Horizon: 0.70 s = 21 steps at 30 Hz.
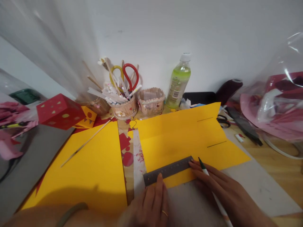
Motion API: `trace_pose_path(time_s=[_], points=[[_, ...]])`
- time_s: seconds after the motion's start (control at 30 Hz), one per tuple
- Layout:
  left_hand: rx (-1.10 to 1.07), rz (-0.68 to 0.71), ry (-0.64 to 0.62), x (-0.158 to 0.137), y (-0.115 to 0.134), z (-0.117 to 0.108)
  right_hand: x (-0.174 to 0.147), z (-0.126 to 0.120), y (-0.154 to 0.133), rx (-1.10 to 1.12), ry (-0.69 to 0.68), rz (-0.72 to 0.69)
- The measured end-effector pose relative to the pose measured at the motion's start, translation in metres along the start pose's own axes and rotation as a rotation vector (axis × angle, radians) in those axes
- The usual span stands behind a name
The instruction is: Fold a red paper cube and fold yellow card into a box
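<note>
A dark grey ruler point(169, 170) lies slanted along the near edge of a folded yellow sheet point(175, 138). With its fingers stretched out flat, my left hand point(152, 200) presses a fingertip on the ruler's left part. A white pen point(204, 169) with a dark green tip is tucked between the fingers of my right hand point(220, 186), its tip pointing up and away from the paper. Fingertips of that same hand touch the ruler's right end. Two short dark lines point(216, 144) are drawn on the right part of the yellow sheet.
Another yellow sheet point(94, 167) lies left, with a thin stick point(87, 142) on it. Behind stand a red box point(60, 112), a basket point(124, 108) of pens and scissors, a second basket point(151, 102) and a green drink bottle point(178, 83). Black-handled scissors point(223, 120) lie right.
</note>
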State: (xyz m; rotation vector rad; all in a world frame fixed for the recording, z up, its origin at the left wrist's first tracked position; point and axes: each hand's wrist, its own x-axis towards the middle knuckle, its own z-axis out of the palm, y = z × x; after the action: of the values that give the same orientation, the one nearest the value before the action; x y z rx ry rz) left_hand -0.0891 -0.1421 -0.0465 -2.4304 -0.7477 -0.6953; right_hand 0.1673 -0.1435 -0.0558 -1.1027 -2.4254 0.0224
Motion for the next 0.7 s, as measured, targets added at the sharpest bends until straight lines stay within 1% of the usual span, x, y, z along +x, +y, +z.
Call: trace_pose_path(time_s=[0.1, 0.17, 0.33, 0.4, 0.53, 0.7], points=[[-0.012, 0.056, -0.053, -0.0024, -0.0058, -0.0016, 0.0057, 0.0000, -0.0006, -0.028, -0.001, -0.002], [0.006, 0.065, -0.072, -0.0048, -0.0076, -0.0020, 0.0051, 0.0008, -0.0017, -0.034, 0.014, 0.013], [0.054, -0.002, -0.076, -0.0088, -0.0052, 0.0014, -0.0004, 0.0029, -0.0021, -0.034, -0.014, 0.013], [0.077, 0.012, -0.099, -0.0087, -0.0042, 0.0022, -0.0016, 0.0036, -0.0008, -0.015, -0.017, 0.031], [0.109, 0.046, -0.106, -0.0078, -0.0046, 0.0012, -0.0027, 0.0045, 0.0010, 0.005, -0.036, 0.039], [0.126, 0.055, -0.116, -0.0073, -0.0061, 0.0014, -0.0004, 0.0043, -0.0002, -0.071, -0.023, 0.005]])
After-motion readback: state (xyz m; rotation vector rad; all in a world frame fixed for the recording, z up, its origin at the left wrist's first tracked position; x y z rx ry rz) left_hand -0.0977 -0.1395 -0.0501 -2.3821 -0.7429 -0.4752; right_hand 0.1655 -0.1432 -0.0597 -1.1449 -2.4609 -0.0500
